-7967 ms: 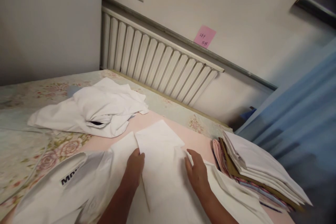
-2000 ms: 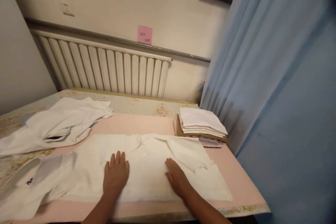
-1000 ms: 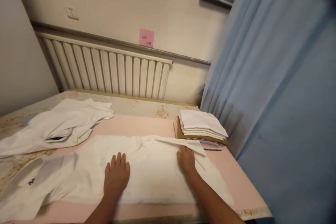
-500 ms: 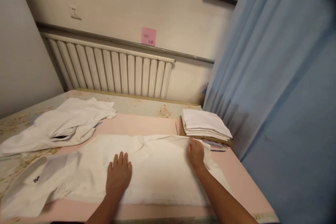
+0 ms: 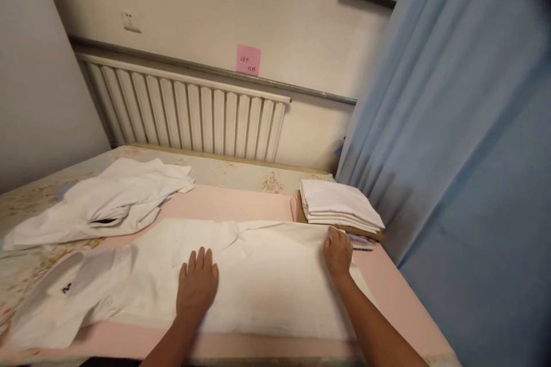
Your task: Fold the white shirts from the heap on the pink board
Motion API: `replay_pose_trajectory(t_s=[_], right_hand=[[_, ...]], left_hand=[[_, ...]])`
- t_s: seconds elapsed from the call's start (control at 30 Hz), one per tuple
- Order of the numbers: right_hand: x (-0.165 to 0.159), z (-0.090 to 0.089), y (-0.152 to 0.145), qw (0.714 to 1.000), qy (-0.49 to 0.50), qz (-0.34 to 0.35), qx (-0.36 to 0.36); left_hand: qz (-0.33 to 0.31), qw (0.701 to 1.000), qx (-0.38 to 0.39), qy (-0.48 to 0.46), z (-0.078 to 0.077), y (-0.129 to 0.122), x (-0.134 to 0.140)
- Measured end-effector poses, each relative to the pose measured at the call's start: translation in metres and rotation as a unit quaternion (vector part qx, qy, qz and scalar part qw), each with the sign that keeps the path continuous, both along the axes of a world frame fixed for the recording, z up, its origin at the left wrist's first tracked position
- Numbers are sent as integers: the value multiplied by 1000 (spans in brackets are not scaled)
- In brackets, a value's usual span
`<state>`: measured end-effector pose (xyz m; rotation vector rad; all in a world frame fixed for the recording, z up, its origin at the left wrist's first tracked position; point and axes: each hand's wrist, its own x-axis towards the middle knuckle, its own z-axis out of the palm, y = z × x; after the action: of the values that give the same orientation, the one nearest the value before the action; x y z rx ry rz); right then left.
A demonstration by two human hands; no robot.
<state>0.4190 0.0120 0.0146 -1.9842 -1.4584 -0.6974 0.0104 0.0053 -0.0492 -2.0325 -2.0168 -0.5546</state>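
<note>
A white collared shirt (image 5: pixel 275 281) lies lengthwise over the pink cloth (image 5: pixel 232 200), its collar at the left with a small dark label inside. My left hand (image 5: pixel 198 282) rests flat on the middle of the shirt, fingers stretched out. At the shirt's far right, my right hand (image 5: pixel 338 252) is closed on the fabric of its far edge. From there the far edge runs nearly straight to the left, with a few creases near the middle. The hem under and beyond my right hand is partly hidden.
Behind at the left lies a crumpled heap of white clothing (image 5: pixel 116 198). A stack of folded white cloths (image 5: pixel 340 203) sits at the right, over other folded fabrics. A blue curtain (image 5: pixel 430 114) hangs along the right side. Against the wall stands a radiator (image 5: pixel 189 106).
My right hand has slid to the right along the shirt's far edge, and the fabric there lies straighter. My left hand stays flat in place. The view has shifted slightly.
</note>
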Motion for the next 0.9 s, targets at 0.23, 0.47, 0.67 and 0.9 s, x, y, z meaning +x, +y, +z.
replay_pose_trajectory(t_s=[0.23,0.47,0.67,0.9], right_hand=[[-12,-2,-6,998,19,56,20],[-44,-18,-23,988,58,144,13],[-106,-56,-52,960,76,267,-33],[-152,-93,-71,939,13,325,-108]], left_hand=[[2,1000,5,6,2,-1,1],[-6,1000,16,-10,2,-3,0],[2,999,5,-34,1,-4,-1],[-11,996,-7,-89,-1,-6,-2]])
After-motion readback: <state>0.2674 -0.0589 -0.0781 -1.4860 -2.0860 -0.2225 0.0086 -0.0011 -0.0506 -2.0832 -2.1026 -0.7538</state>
